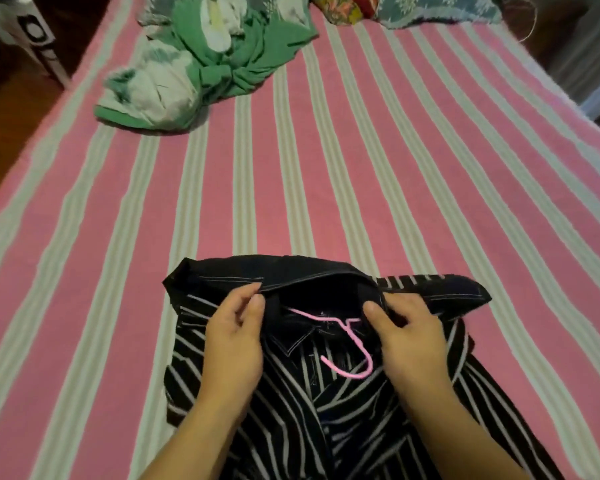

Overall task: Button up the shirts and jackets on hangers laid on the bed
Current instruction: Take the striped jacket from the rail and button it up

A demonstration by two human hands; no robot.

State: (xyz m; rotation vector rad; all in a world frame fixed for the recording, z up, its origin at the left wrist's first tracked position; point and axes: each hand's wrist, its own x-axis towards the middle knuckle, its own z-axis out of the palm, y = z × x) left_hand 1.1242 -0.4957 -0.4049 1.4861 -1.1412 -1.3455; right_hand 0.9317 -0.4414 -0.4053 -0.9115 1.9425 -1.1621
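A black shirt with white stripes (291,403) lies on the bed at the near edge, bunched, its collar end toward the far side. A pink hanger (352,344) sits inside the neck, its hook lying on the shirt front. My left hand (234,337) pinches the edge of the dark collar fabric on the left. On the right, my right hand (407,334) holds the same fabric edge with thumb and fingers. Between the hands the collar is lifted open. No button shows clearly.
The bed (326,174) has a pink sheet with pale stripes. A crumpled green and white floral cloth (194,64) lies at the far left. Pillows or cushions (430,8) sit along the far edge. A dark floor lies beyond the left edge.
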